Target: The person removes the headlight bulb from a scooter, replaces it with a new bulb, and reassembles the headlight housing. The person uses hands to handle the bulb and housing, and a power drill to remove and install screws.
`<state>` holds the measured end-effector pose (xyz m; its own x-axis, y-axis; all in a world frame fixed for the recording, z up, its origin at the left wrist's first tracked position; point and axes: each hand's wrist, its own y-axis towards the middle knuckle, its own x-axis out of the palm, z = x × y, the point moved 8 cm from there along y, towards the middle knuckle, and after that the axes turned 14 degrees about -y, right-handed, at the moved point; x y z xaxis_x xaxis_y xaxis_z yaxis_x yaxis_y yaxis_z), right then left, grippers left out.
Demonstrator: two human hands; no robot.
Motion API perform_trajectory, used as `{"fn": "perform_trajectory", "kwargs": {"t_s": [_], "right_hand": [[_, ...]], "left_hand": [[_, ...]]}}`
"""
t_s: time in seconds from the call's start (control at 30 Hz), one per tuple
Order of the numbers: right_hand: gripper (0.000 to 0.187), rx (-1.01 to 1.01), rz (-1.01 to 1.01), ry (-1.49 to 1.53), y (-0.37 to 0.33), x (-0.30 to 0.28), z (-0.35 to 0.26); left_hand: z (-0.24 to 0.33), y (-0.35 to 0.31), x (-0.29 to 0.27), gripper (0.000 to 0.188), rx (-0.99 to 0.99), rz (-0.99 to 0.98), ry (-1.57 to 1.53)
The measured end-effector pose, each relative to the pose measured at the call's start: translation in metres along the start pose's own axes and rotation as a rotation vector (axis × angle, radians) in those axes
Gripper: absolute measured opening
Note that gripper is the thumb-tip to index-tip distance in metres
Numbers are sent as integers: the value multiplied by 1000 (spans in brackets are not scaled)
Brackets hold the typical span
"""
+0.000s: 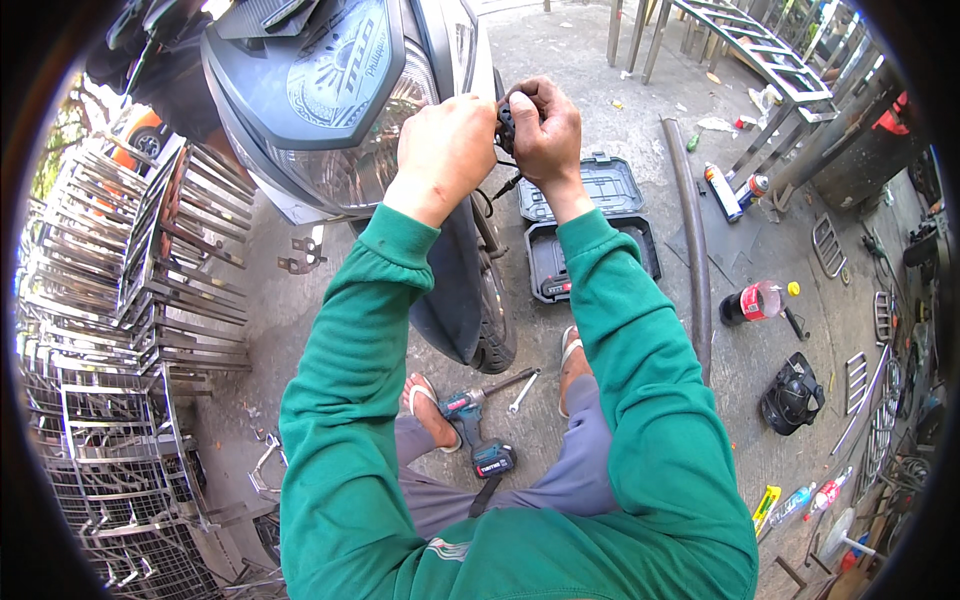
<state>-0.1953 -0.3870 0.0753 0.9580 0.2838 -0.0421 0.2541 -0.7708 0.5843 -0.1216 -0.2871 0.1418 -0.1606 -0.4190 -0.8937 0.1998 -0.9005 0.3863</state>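
Both my arms reach forward to the front of a scooter (425, 60). My left hand (445, 150) is closed beside its headlight (385, 150), back toward me; the fingertips are hidden. My right hand (550, 130), dark with grime, pinches a small black part (505, 128) with thumb and fingers. The two hands nearly meet at this part, whose exact kind I cannot make out. A thin black cable (507, 186) hangs just below them. Under my hands are the scooter's black front fender (445, 290) and front tyre (493, 352).
A cordless impact wrench (478, 432) and a spanner (523, 392) lie between my feet. An open tool case (535, 270) sits beyond my right forearm. Right of it are a long pipe (692, 240), spray cans (722, 190), a bottle (752, 302) and a black bag (793, 395). Metal racks (110, 400) crowd the left.
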Motion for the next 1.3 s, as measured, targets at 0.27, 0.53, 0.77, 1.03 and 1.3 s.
{"fn": "perform_trajectory", "kwargs": {"t_s": [0.27, 0.53, 0.77, 1.03, 1.3], "right_hand": [[25, -5, 1, -22, 0, -1, -4], [27, 14, -5, -33, 0, -2, -5], [26, -8, 2, -34, 0, -3, -6], [24, -32, -1, -58, 0, -4, -10], [24, -9, -14, -31, -1, -3, -11]], "left_hand": [[2, 3, -6, 14, -17, 26, -37], [-2, 2, -5, 13, -31, 29, -48], [-4, -1, 0, 13, -15, 8, -1], [1, -2, 0, 14, 72, -1, 4], [-3, 4, -6, 14, -51, 35, -66]]}}
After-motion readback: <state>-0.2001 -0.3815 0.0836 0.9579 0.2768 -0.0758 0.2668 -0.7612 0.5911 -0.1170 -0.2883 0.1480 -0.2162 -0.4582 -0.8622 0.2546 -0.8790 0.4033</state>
